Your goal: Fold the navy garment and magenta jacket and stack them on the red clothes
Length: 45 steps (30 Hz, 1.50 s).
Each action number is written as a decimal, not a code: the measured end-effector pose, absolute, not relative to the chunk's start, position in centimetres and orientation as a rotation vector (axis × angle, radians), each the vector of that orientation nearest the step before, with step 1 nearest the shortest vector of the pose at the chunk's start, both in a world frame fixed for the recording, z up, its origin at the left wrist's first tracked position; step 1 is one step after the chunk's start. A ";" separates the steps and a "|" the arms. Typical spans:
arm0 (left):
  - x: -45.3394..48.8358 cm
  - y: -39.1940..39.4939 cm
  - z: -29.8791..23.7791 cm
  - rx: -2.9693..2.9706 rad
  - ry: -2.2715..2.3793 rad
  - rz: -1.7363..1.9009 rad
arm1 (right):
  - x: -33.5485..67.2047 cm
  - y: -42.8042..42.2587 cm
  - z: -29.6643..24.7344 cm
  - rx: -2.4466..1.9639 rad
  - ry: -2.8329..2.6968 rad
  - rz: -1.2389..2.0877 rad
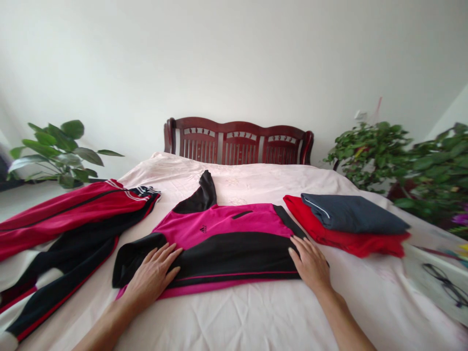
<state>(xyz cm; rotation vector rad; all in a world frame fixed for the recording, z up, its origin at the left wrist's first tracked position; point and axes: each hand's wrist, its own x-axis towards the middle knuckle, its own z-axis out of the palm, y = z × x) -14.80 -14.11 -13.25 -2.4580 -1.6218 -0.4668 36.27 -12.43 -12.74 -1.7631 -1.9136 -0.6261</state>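
**Hands:** your left hand (153,275) lies open and flat on the black lower band of a folded magenta-and-black sports top (226,253). Your right hand (310,263) rests at that garment's right edge, fingers spread. Neither hand is clenched or grasping; both press from above with the fingers released.

**Garment:** the top lies mid-bed on a pale pink bedcover (234,321), its black hood (203,195) pointing toward a dark red wooden headboard (237,141).

**Edges and room:** a magenta hem forms the near edge, with open cover between it and you. To your left, a red-and-black striped tracksuit (69,214) lies near the top. To your right, a folded charcoal garment (351,214) sits on a folded red garment (351,246), just beside the top's right corner. Open cover also runs from the hood to the headboard.
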 end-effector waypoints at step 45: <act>-18.7 -20.5 -8.4 -2.863 -1.510 -0.416 | 39.3 -23.5 -7.7 -1.588 -2.480 0.007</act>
